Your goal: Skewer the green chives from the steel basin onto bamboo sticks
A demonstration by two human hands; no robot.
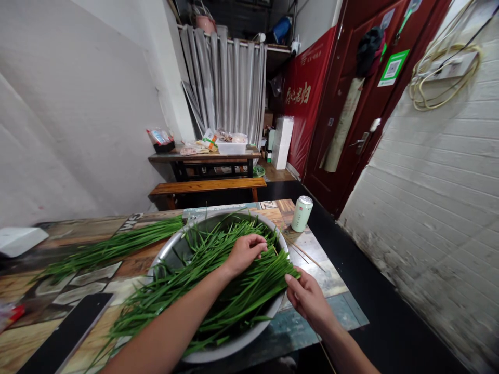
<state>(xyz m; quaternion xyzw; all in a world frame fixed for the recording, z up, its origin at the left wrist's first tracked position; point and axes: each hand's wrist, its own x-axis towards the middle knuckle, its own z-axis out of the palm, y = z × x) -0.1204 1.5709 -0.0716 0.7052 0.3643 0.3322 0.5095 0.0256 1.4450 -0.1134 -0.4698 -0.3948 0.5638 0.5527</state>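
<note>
A wide metal basin (275, 223) on the table holds a heap of long green garlic chives (218, 259), which spill over its near left rim. My left hand (245, 253) is above the middle of the heap, fingers curled in and thumb close to them; whatever they hold, if anything, is too small to make out. At the basin's right rim, my right hand (307, 296) pinches the ends of some chives between thumb and fingers. Another bundle of chives (125, 241) lies flat on the table, left of the basin.
A pale green can (302, 213) stands beyond the basin's right side, near thin brown sticks (306, 252). A dark phone (66, 332) lies at the near left, a white box (21, 240) at the far left. Behind are a wooden bench (208, 186) and a second table (167, 157).
</note>
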